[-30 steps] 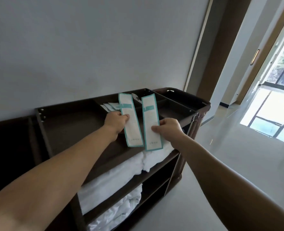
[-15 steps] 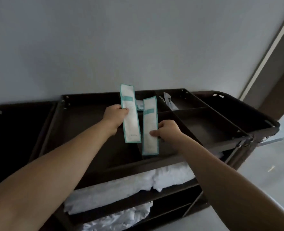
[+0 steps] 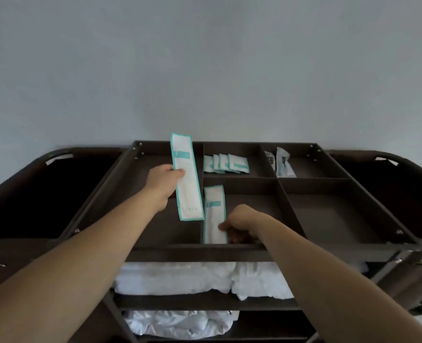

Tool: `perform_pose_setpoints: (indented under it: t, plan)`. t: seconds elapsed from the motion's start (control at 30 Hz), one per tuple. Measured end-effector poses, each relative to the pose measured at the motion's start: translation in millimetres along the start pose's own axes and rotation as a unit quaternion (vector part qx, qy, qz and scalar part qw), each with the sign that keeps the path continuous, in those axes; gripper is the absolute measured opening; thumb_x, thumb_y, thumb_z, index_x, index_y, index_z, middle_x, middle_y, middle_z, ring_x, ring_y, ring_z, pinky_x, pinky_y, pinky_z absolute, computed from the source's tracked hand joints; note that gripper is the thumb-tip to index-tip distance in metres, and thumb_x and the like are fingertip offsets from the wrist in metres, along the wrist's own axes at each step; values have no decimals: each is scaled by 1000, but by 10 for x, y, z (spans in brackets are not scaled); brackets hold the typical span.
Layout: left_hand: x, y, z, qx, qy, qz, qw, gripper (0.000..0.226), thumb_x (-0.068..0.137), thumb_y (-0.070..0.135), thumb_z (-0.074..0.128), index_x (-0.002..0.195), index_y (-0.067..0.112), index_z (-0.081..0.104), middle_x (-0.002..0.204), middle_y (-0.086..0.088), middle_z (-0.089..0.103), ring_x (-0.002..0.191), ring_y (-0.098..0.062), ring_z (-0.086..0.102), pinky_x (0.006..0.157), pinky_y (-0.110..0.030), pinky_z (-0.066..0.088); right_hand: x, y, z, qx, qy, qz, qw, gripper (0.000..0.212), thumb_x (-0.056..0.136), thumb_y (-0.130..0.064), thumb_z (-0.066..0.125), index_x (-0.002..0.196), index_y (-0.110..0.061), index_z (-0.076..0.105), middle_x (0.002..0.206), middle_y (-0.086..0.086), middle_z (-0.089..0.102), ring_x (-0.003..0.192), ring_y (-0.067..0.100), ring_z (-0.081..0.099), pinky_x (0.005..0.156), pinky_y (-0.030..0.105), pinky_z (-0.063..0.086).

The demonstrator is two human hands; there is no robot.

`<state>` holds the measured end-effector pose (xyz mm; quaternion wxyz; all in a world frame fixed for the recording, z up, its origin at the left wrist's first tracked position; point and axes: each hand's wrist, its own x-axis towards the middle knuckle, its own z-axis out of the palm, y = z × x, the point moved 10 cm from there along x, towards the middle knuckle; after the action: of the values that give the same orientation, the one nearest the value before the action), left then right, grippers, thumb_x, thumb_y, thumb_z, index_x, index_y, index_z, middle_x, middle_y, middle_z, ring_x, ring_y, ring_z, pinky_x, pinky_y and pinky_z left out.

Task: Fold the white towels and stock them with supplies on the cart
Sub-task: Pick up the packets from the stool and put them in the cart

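Done: folded white towels (image 3: 175,278) lie on shelves of the dark brown cart (image 3: 316,179), 6 o'clock. The right hand (image 3: 239,220) pinches a long white teal-edged paper packet (image 3: 214,214) in the centre front compartment. The left hand (image 3: 164,180) pinches a second such packet (image 3: 186,177) aloft at 11 o'clock, not yet placed.

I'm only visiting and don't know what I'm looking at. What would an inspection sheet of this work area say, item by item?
Surface: cart tray, dark, split into compartments.
Job's things: raised packet over the tray; second packet in the front middle compartment, against its left divider; small packets rear middle; clear-wrapped items rear right; white towels on the shelf below; rumpled white cloth on the lowest shelf.
Clutter: nothing seen.
Hands: left hand grips the raised packet; right hand pinches the second packet.
Cables: nothing seen.
Surroundings: grey wall behind; dark bag at each end.
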<state>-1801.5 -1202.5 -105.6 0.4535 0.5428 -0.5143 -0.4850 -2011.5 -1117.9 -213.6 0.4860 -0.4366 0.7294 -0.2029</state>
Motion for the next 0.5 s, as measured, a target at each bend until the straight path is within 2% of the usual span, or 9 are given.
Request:
perform_pose_setpoints:
  t: [0.13, 0.23, 0.3, 0.37, 0.43, 0.5]
  plan:
    - [13, 28, -42, -1, -3, -1, 1000, 5, 96, 16, 63, 97, 19, 66, 100, 7, 68, 81, -7, 67, 48, -13, 49, 31, 12, 11, -52, -21, 21, 998, 24, 88, -10, 71, 97, 12, 65, 58, 18, 61, 43, 24, 50, 42, 28, 40]
    - [6, -4, -39, 2, -10, -3, 1000, 7, 95, 16, 63, 91, 21, 66, 99, 7, 68, 82, -8, 67, 49, -14, 49, 79, -29, 47, -76, -19, 15, 997, 31, 88, -8, 71, 106, 16, 63, 59, 19, 63, 51, 26, 53, 43, 28, 42]
    - [9, -24, -48, 6, -12, -5, 1000, 5, 95, 16, 64, 95, 19, 67, 99, 6, 69, 83, -8, 67, 53, -16, 50, 82, -54, 78, -89, -21, 9, 996, 27, 88, -11, 72, 100, 12, 65, 57, 16, 64, 52, 26, 56, 44, 28, 43]
    - [21, -22, -39, 10, -16, -3, 1000, 5, 94, 15, 65, 92, 18, 69, 96, 7, 70, 83, -7, 67, 56, -17, 49, 66, -100, 44, -171, -14, 2, 985, 28, 86, -25, 75, 88, 1, 64, 59, 10, 69, 49, 24, 61, 47, 28, 47]
    - [20, 7, 18, 24, -28, 3, 999, 6, 93, 16, 66, 89, 20, 68, 92, 10, 70, 82, -6, 68, 54, -16, 48, 29, -220, -125, -279, 51, -14, 959, 37, 79, -43, 78, 82, -10, 62, 63, 2, 72, 51, 18, 66, 53, 28, 50]
    - [12, 45, 101, 33, -43, 6, 999, 6, 93, 18, 66, 89, 21, 69, 89, 12, 71, 80, -8, 70, 52, -17, 51, -32, -458, -312, -278, 140, -74, 948, 39, 79, -52, 75, 83, -14, 64, 73, 0, 72, 62, 17, 69, 61, 31, 55]
